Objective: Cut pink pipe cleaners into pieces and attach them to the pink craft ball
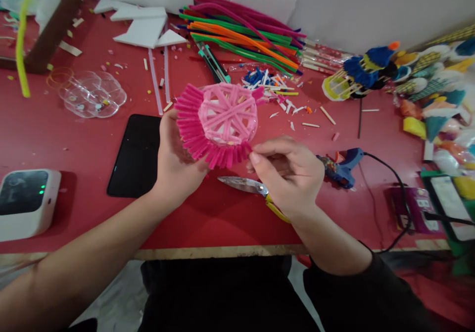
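A round pink craft piece, crossed with light pink pipe cleaner strips and fringed with short magenta pieces along its left and lower edge, is held above the table. My left hand grips it from the left and below, its fingers partly hidden behind the fringe. My right hand pinches at the lower right end of the fringe, thumb and forefinger on a short magenta pipe cleaner piece. Below the right hand lie scissors with yellow handles, partly covered by it. A black phone lies beside the left hand.
Pipe cleaners are piled at the back, near a utility knife and scraps. A glue gun with a cord lies right. A clear flower-shaped tray and a white device are left. Finished figures crowd the far right.
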A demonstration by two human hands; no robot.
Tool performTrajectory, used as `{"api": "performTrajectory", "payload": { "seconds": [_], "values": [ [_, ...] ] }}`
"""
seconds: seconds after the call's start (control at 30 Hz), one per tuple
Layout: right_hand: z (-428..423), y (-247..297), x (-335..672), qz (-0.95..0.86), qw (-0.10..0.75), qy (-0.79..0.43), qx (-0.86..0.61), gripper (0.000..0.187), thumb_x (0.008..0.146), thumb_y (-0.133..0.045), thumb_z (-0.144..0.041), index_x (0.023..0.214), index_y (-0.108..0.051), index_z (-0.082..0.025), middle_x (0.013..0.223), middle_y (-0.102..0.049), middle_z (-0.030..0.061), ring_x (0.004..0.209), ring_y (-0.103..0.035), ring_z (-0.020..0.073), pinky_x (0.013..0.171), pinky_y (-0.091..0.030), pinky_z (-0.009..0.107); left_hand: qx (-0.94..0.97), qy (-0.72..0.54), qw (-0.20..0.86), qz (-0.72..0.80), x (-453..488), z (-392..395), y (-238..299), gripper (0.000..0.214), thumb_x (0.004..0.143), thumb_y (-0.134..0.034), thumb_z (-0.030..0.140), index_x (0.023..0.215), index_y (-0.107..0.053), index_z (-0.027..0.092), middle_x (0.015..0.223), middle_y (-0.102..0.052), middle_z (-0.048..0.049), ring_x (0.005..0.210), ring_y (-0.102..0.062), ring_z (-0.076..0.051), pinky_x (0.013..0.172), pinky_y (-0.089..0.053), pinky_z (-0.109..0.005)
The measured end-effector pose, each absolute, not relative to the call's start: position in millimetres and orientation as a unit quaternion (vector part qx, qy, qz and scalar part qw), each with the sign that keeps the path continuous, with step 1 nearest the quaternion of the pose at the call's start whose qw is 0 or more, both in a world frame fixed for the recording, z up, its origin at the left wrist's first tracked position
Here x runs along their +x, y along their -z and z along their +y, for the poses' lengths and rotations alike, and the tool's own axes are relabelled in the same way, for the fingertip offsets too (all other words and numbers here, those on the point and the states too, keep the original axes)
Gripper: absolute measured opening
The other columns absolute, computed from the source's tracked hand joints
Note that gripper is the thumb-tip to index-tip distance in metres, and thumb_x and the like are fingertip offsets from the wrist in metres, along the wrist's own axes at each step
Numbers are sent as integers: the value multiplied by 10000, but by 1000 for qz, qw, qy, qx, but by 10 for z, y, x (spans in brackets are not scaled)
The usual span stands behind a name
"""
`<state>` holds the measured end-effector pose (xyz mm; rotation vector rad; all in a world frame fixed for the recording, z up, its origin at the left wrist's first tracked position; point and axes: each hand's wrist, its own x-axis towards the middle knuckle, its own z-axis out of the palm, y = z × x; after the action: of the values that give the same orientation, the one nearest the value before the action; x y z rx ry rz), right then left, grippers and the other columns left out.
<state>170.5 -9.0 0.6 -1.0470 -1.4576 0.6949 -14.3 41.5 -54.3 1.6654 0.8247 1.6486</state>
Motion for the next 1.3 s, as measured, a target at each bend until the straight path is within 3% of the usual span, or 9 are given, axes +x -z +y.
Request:
{"api": "performTrajectory", "payload": {
  "seconds": [0.2, 0.57, 0.73, 0.8, 0.87, 1.0, 1.17, 1.3],
  "values": [
    [-104, -34, 1725, -654, 539, -242, -472, 177, 842, -668, -105, 911, -750, -245, 753, -690, -17, 615, -639, 113, 603, -596, 264, 604, -632, 366, 319, -94, 405, 512, 928, 476, -991, 353, 1240, -466, 303, 1216, -555, -34, 1117, -626, -255, 1097, -434, -587],
    [-102, -27, 1729, -662, 539, -248, -458, 194, 854, -660, -92, 930, -747, -247, 770, -690, -19, 653, -648, 112, 640, -599, 268, 626, -632, 340, 307, -130, 401, 502, 913, 485, -994, 350, 1253, -504, 285, 1226, -582, -44, 1116, -629, -237, 1038, -517, -509],
    [-37, 2, 1771, -649, 569, -271, -427, 187, 888, -642, -150, 1038, -705, -241, 989, -685, 28, 766, -690, 134, 623, -590, 282, 584, -634, 380, 336, -144, 423, 554, 854, 558, -975, 298, 1268, -500, 294, 1291, -604, -68, 1204, -623, -265, 1057, -518, -507],
    [4, 18, 1792, -656, 536, -264, -462, 166, 891, -645, -168, 1036, -692, -234, 981, -682, 23, 778, -677, 132, 625, -571, 272, 555, -658, 376, 343, -134, 444, 567, 723, 657, -926, 288, 1250, -512, 287, 1279, -629, -62, 1186, -641, -239, 1058, -524, -496],
    [48, 54, 1805, -699, 449, -247, -500, 99, 884, -661, -174, 963, -701, -219, 899, -701, 17, 799, -666, 149, 677, -555, 290, 531, -677, 372, 349, -119, 457, 560, 607, 720, -886, 295, 1215, -535, 281, 1251, -654, -43, 1170, -656, -222, 1065, -525, -490],
    [117, 191, 1792, -789, 287, -204, -504, 63, 849, -737, -242, 894, -724, -200, 888, -733, 46, 874, -646, 220, 837, -513, 393, 510, -671, 395, 367, -94, 441, 497, 540, 726, -879, 282, 1165, -565, 312, 1239, -680, -18, 1163, -675, -224, 1027, -571, -446],
    [145, 295, 1761, -818, 245, -186, -487, 76, 901, -640, -157, 871, -702, -189, 907, -720, 62, 872, -625, 226, 878, -474, 408, 510, -659, 406, 376, -86, 412, 450, 547, 729, -877, 290, 1180, -568, 323, 1257, -683, -28, 1179, -672, -229, 1026, -579, -438],
    [122, 238, 1760, -810, 270, -194, -483, 137, 914, -570, -97, 873, -663, -190, 867, -704, 56, 839, -616, 211, 782, -499, 357, 522, -653, 399, 377, -105, 423, 487, 571, 735, -873, 272, 1204, -549, 308, 1266, -673, -38, 1178, -669, -224, 1034, -564, -457]
  ]
}}
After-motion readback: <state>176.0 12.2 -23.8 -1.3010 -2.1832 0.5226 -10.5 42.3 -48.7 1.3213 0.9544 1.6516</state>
